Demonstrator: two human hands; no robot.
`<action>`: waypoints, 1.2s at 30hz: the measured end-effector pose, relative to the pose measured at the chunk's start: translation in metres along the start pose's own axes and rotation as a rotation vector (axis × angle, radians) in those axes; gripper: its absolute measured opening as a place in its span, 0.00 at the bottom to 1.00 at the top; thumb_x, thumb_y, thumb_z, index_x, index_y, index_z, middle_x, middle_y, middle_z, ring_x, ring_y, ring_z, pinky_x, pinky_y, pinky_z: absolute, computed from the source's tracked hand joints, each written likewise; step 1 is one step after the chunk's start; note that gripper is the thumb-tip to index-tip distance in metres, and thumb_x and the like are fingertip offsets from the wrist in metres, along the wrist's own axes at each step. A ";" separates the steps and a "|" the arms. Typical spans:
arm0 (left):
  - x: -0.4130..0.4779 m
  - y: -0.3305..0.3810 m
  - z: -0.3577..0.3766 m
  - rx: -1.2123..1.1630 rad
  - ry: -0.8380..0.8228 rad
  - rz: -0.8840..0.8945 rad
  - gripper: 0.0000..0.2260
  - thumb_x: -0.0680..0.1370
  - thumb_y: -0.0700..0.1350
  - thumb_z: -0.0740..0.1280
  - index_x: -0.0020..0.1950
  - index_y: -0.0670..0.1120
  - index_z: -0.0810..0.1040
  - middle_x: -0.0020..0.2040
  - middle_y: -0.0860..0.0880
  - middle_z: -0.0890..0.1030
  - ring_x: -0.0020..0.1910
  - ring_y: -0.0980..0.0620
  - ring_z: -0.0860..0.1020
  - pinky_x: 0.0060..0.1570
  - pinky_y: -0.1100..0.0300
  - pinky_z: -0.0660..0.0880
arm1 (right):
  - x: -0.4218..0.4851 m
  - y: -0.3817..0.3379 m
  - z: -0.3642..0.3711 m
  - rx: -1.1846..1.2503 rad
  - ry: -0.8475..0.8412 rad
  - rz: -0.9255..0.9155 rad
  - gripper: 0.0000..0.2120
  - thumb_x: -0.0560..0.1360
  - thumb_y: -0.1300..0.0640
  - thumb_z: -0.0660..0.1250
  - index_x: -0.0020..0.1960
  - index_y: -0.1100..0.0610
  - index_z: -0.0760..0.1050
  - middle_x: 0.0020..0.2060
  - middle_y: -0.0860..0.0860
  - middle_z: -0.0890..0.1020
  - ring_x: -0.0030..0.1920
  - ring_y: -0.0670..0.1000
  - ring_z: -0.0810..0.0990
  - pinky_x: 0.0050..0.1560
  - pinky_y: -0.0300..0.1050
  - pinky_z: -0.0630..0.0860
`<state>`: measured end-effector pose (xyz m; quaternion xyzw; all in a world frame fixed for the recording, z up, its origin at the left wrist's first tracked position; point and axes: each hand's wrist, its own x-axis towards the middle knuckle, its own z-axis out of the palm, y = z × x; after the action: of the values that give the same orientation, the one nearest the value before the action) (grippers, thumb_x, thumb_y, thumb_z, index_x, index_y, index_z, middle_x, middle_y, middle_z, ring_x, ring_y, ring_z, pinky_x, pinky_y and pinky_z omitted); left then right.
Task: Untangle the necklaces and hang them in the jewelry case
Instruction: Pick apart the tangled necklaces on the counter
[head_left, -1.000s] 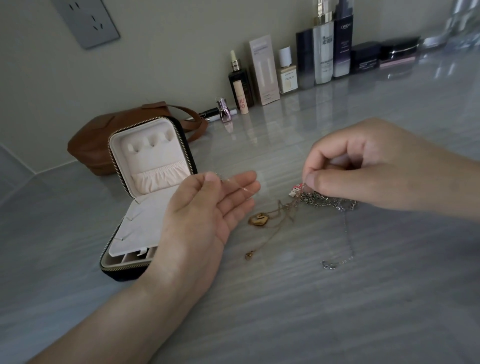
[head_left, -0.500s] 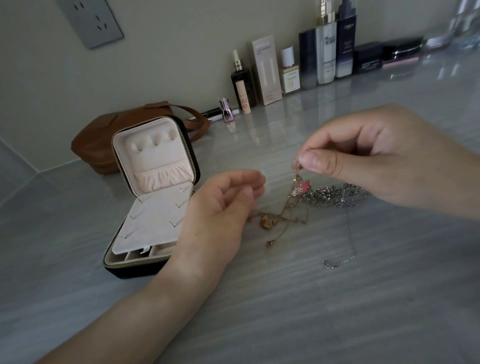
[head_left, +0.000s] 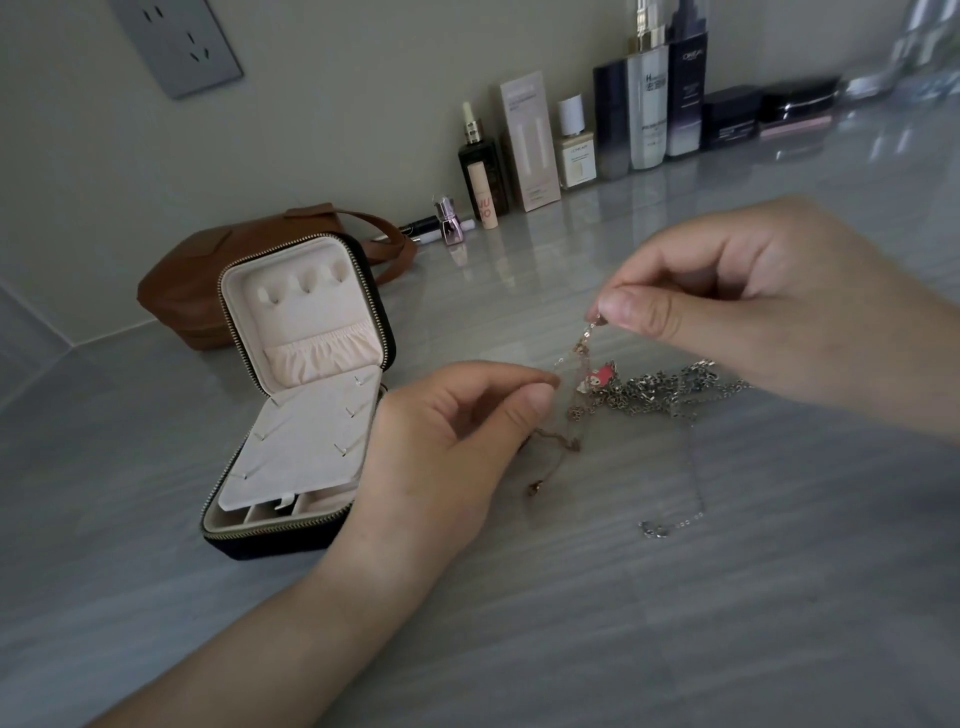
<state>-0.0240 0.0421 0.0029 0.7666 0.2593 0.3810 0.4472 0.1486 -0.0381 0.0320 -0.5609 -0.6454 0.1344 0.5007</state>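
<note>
A tangle of necklaces lies on the grey counter: a thin gold chain (head_left: 576, 358) with a pink charm (head_left: 600, 378), and a heap of silver chain (head_left: 670, 389) whose thin tail runs down to a clasp (head_left: 655, 529). My right hand (head_left: 753, 301) pinches the upper end of the gold chain and lifts it off the counter. My left hand (head_left: 457, 436) pinches the same chain lower down, between thumb and forefinger. The black jewelry case (head_left: 306, 395) stands open at the left, with a cream lining, three hooks in the lid and nothing hanging on them.
A brown leather bag (head_left: 208, 280) sits behind the case. Cosmetic bottles and boxes (head_left: 639, 104) line the wall at the back. A wall socket (head_left: 176, 41) is at upper left. Bare grey counter fills the foreground.
My right hand has lifted the gold chain's end higher. My left hand went from an open palm to pinching the chain. The gold pendant moved left, under my left hand.
</note>
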 end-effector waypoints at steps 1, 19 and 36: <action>0.000 0.000 -0.001 -0.017 0.021 -0.008 0.07 0.66 0.48 0.68 0.40 0.49 0.83 0.35 0.56 0.84 0.35 0.64 0.80 0.36 0.74 0.72 | 0.000 0.000 0.000 -0.005 0.006 0.012 0.05 0.70 0.48 0.68 0.40 0.47 0.82 0.24 0.54 0.76 0.21 0.42 0.67 0.23 0.27 0.61; 0.001 -0.005 -0.009 0.110 0.059 -0.008 0.13 0.77 0.55 0.62 0.39 0.52 0.82 0.27 0.53 0.73 0.31 0.55 0.73 0.37 0.66 0.73 | 0.000 -0.001 -0.006 -0.018 -0.021 0.135 0.06 0.65 0.54 0.68 0.33 0.54 0.82 0.17 0.45 0.68 0.17 0.41 0.62 0.20 0.28 0.58; -0.001 -0.004 -0.011 0.215 0.020 0.004 0.10 0.77 0.44 0.61 0.40 0.52 0.79 0.26 0.58 0.72 0.29 0.61 0.70 0.33 0.73 0.68 | -0.001 0.003 -0.007 -0.040 -0.072 0.143 0.08 0.67 0.50 0.68 0.35 0.54 0.82 0.18 0.48 0.70 0.19 0.42 0.63 0.20 0.28 0.59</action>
<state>-0.0338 0.0489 0.0022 0.8067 0.3016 0.3594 0.3593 0.1561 -0.0405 0.0328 -0.6104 -0.6239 0.1770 0.4549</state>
